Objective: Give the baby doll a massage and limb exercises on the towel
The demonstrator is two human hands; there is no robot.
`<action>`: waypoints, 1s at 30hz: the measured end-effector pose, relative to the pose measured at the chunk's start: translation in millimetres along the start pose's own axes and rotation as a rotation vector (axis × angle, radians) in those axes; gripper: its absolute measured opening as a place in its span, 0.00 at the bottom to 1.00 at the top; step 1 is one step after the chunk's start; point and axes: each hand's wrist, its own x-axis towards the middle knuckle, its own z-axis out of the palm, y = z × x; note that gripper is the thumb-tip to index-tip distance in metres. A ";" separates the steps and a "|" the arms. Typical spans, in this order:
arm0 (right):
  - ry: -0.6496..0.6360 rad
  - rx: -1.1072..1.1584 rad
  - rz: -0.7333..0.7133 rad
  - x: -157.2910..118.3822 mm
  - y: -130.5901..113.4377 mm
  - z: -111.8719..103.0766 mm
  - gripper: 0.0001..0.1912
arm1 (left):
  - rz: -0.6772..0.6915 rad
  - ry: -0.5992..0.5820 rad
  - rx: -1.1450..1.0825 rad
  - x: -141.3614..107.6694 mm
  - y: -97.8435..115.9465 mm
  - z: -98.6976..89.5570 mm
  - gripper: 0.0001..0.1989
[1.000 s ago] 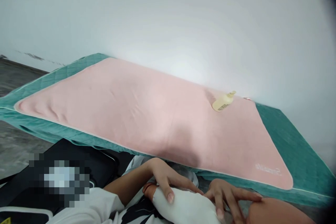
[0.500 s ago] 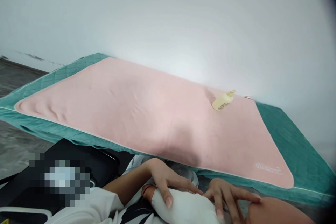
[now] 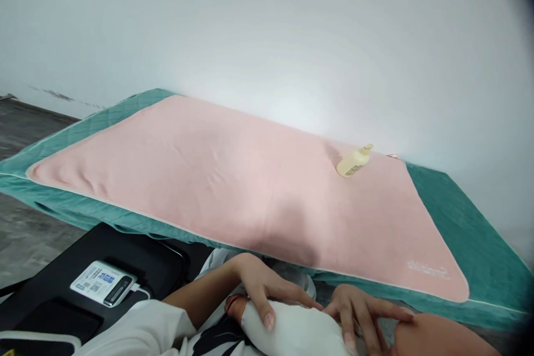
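At the bottom edge lies a doll-like thing with a smooth white body and a creased brown rounded end at its left. My left hand holds its left half, thumb on the near face and fingers along the far side. My right hand has its fingers spread and curved over the right part. One of its fingertips touches a smooth skin-toned rounded shape; whether that belongs to the doll I cannot tell. The lower parts of these things are cut off by the frame.
A pink mat covers most of a green quilted bed against a white wall. A pale yellow bottle stands on the mat. On a black seat at left sits a white device with a cable.
The view has shifted very slightly, and the device on the black seat shows plainly where it was pixelated before. Both hands keep their place on the doll-like thing.
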 end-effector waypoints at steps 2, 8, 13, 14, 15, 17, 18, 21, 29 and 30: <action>-0.043 -0.027 0.012 0.1 -0.1 -0.4 0.65 | 0.005 0.005 -0.004 -0.3 0.4 0.2 0.58; -0.242 -0.212 -0.003 -6.6 -0.7 -0.6 0.64 | -0.054 0.037 -0.048 -0.3 0.5 -0.3 0.59; 0.015 0.051 0.012 -16.2 -0.5 -3.1 0.67 | 0.018 0.024 -0.010 0.2 -2.2 -1.2 0.57; 0.023 0.091 0.013 -17.5 -0.5 -3.7 0.66 | -0.004 0.016 -0.021 0.2 -2.8 -1.4 0.58; 0.028 0.123 0.017 -18.5 -0.7 -4.1 0.64 | -0.020 0.005 -0.029 0.2 -3.2 -1.5 0.59; 0.033 0.159 0.032 -19.6 -1.0 -4.7 0.61 | -0.003 -0.024 -0.028 0.5 -3.2 -2.0 0.59; 0.036 0.163 0.037 -19.7 -1.2 -4.7 0.61 | 0.023 -0.033 -0.016 0.7 -3.0 -2.3 0.57; 0.007 0.091 0.026 -18.3 -1.5 -4.2 0.64 | 0.081 -0.040 0.041 1.3 -2.1 -3.2 0.53; 0.001 0.132 0.036 -11.3 -0.4 -2.1 0.64 | 0.065 -0.050 0.001 1.6 -3.7 -1.2 0.55; 0.013 0.180 0.048 -11.8 -0.4 -2.1 0.64 | 0.046 -0.044 -0.021 1.8 -3.6 -1.0 0.55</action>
